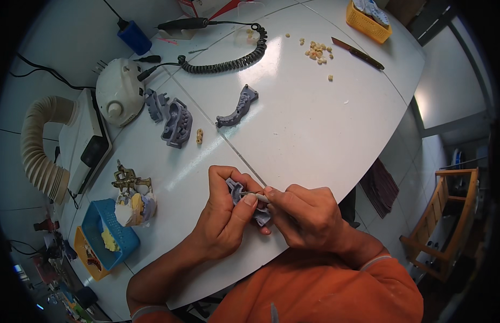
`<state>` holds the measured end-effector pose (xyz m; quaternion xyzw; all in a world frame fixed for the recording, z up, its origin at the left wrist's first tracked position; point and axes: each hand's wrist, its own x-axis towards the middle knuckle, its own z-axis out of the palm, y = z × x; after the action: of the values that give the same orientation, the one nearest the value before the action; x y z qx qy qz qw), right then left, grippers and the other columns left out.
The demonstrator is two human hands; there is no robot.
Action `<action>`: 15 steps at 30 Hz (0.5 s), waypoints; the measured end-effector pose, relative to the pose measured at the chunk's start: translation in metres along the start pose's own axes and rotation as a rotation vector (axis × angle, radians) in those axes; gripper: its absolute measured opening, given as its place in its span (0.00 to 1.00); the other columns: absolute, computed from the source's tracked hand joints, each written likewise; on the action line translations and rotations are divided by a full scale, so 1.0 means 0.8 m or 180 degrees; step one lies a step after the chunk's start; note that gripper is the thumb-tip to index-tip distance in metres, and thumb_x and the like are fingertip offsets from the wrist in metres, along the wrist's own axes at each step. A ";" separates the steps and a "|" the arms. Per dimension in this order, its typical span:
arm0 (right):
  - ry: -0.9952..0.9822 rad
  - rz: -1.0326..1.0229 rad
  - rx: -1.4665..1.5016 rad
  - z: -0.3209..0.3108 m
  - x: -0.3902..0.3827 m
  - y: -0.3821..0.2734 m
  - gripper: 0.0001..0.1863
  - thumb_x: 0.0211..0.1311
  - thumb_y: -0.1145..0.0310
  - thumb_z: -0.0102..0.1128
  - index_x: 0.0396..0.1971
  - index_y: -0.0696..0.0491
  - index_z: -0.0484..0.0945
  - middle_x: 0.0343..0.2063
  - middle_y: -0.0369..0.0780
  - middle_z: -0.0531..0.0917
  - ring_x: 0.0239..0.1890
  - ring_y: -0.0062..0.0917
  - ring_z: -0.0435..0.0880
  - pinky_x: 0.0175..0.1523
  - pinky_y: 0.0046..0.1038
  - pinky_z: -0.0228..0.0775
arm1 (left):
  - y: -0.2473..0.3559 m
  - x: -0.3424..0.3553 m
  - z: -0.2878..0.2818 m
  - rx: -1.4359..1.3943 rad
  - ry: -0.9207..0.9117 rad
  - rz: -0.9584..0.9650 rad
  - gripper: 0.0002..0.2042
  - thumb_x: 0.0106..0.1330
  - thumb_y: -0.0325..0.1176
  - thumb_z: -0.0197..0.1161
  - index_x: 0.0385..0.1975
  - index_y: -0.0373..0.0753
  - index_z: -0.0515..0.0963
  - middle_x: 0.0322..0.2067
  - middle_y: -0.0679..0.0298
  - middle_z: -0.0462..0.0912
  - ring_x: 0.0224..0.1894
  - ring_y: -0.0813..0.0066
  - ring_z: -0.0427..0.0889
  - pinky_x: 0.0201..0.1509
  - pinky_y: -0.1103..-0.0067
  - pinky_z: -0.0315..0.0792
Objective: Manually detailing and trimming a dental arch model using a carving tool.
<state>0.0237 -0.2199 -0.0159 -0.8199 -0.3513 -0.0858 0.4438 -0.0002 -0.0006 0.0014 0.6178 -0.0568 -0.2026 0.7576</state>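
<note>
My left hand [223, 216] is closed around a grey dental model [262, 217], held above the near edge of the white table. In my right hand [310, 212] is a slim tool [261, 197] with a pale handle, pinched near its front. Its thin tip reaches the model beside my left thumb; whether it touches is too small to tell. Farther out lie a grey curved dental arch [240, 109], a grey model with teeth [177, 126] and a smaller grey piece [156, 106]. A small tan, tooth-like piece [200, 136] rests near them.
A knife [363, 56] lies by several small yellowish pieces [317, 52]. Left stand a white control box [119, 91], a ribbed hose [37, 142], a plaster model on a brass articulator [132, 207] and a blue basket [88, 229]. A black handpiece [182, 23] trails a coiled cord [228, 68].
</note>
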 end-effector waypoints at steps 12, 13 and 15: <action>0.0041 -0.0021 0.0022 -0.001 -0.001 0.000 0.19 0.59 0.77 0.77 0.51 0.63 0.87 0.21 0.37 0.75 0.16 0.24 0.75 0.19 0.29 0.67 | -0.002 0.001 0.003 0.0114 0.0046 0.0155 0.10 0.87 0.25 0.44 0.58 0.36 0.50 0.52 0.50 0.75 0.44 0.73 0.84 0.47 0.75 0.86; 0.0026 -0.0028 0.0025 -0.001 -0.001 0.000 0.19 0.60 0.75 0.78 0.51 0.62 0.88 0.21 0.36 0.74 0.16 0.23 0.75 0.19 0.29 0.67 | -0.002 0.001 0.002 0.0064 0.0035 0.0198 0.11 0.87 0.25 0.44 0.58 0.36 0.50 0.52 0.50 0.74 0.44 0.72 0.84 0.49 0.74 0.85; 0.0028 -0.0021 0.0030 0.000 -0.001 -0.001 0.19 0.60 0.74 0.79 0.51 0.62 0.88 0.21 0.36 0.74 0.16 0.23 0.75 0.19 0.29 0.67 | -0.003 0.000 0.002 0.0032 0.0029 0.0193 0.12 0.86 0.24 0.44 0.58 0.37 0.49 0.52 0.50 0.74 0.44 0.71 0.84 0.50 0.73 0.84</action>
<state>0.0226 -0.2201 -0.0153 -0.8163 -0.3524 -0.0891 0.4489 -0.0008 -0.0023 -0.0002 0.6206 -0.0731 -0.1764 0.7605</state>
